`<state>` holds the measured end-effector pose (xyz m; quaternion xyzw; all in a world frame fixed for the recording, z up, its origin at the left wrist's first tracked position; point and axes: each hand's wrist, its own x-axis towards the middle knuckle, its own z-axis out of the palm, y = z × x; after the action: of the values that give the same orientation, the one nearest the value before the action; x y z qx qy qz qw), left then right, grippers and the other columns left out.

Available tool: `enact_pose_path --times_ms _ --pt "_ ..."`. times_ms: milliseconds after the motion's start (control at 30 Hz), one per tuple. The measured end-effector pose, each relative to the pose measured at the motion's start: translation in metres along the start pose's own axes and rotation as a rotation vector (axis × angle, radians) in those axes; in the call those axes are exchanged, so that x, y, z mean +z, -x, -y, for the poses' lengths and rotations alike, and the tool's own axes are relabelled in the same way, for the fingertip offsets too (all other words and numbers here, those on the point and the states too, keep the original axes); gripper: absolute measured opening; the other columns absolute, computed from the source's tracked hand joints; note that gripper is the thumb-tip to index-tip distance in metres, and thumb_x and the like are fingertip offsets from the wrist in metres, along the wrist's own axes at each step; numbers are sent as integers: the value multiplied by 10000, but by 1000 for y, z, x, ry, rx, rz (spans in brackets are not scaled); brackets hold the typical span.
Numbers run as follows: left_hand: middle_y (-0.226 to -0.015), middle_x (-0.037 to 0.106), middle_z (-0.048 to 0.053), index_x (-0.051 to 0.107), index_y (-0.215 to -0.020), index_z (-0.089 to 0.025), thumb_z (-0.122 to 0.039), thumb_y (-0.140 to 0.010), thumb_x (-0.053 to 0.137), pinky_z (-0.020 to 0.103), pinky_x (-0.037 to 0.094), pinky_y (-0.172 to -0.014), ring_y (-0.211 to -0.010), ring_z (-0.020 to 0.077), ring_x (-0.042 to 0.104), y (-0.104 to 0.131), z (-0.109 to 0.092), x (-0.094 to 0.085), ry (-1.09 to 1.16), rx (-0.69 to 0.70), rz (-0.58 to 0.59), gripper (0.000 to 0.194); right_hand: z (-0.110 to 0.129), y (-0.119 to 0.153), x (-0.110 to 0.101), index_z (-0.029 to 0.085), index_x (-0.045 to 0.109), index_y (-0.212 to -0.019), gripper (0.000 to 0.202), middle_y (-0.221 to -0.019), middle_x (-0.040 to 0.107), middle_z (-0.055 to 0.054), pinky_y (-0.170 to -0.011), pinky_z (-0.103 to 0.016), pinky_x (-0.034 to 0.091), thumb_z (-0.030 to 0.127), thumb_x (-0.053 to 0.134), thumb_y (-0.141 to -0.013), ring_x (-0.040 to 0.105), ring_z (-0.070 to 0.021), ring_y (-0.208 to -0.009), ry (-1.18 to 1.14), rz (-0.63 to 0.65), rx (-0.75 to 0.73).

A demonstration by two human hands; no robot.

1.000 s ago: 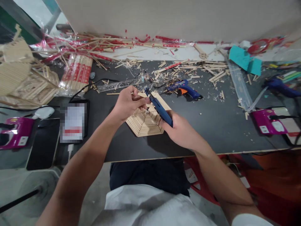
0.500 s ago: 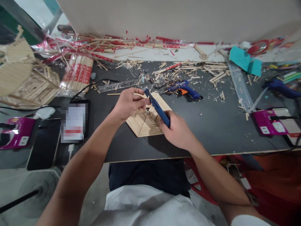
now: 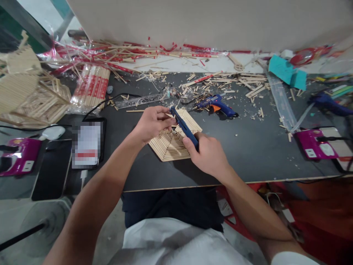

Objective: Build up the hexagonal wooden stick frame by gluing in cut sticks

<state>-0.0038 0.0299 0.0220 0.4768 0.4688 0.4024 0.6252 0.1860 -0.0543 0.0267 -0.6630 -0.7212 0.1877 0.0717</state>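
My right hand is wrapped round a long blue tool that looks like a utility knife, its far end pointing up and left. At that end my left hand is closed, thumb and fingers pinched together; whatever lies between them is too small to make out. Beneath both hands a hexagonal panel of glued wooden sticks lies flat on the dark table, with a small dark opening near its middle. My fingers and the blue tool cover part of the panel.
Behind the panel lie a blue glue gun, a clear ruler and scattered stick offcuts. Packed sticks, stick constructions and phones occupy the left. At right are a purple power strip and another glue gun.
My right hand has shifted slightly, its thumb now lying along the side of the blue tool. My left hand stays pinched near the tool's tip, and the panel has hardly moved.
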Motion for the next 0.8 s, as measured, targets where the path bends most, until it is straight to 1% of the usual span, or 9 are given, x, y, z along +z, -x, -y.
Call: enact_pose_path --times_ms 100,167,233,300,400,533,700,800 --pt "-700 705 18 608 -821 -131 8 -728 787 197 539 -546 -538 94 635 0 0 0 -19 13 -3 245 -2 -1 6 157 637 -949 616 -933 749 -167 -635 -338 302 531 166 -1081 701 -284 -829 19 9 -3" --pt "-687 699 14 616 -831 -127 27 -720 782 195 539 -543 -527 91 632 -1 1 0 -27 13 -8 252 -3 -1 11 156 645 -943 631 -931 751 -161 -645 -335 304 497 134 -1089 703 -278 -836 29 11 5" --pt "-690 702 21 628 -840 -121 38 -721 769 199 542 -543 -533 98 641 -1 2 -1 -27 13 -9 243 -4 -2 13 154 650 -944 629 -935 752 -162 -649 -334 310 489 137 -1090 701 -275 -829 27 9 5" --pt "-712 711 36 636 -835 -119 36 -730 757 200 543 -547 -580 119 675 -2 3 -1 -19 25 -11 223 -5 -1 11 157 646 -936 624 -932 751 -162 -657 -334 324 495 144 -1089 698 -274 -832 -5 11 -12" --pt "-762 725 55 641 -827 -120 35 -734 750 198 534 -547 -665 150 721 -1 3 -1 -5 32 -12 212 -5 1 4 176 628 -900 622 -881 740 -144 -683 -334 349 518 142 -1085 690 -269 -833 -90 30 -33" --pt "-771 740 73 670 -846 -111 28 -731 758 202 520 -543 -703 167 733 1 0 1 -28 7 29 201 -2 6 -7 191 606 -903 594 -850 717 -121 -713 -341 363 517 143 -1082 676 -264 -817 -154 64 -46" --pt "-779 758 79 704 -861 -109 -50 -727 825 205 523 -548 -677 149 713 1 0 -1 -39 31 57 190 6 10 -13 173 608 -980 566 -939 721 -144 -718 -345 361 511 164 -1078 678 -280 -860 -111 96 -24" --pt "-761 759 83 715 -839 -104 -74 -721 840 209 505 -538 -605 119 665 1 1 -2 -41 18 63 175 10 11 -14 154 609 -1027 544 -999 730 -172 -717 -349 359 502 194 -1077 687 -296 -896 -66 111 -2"
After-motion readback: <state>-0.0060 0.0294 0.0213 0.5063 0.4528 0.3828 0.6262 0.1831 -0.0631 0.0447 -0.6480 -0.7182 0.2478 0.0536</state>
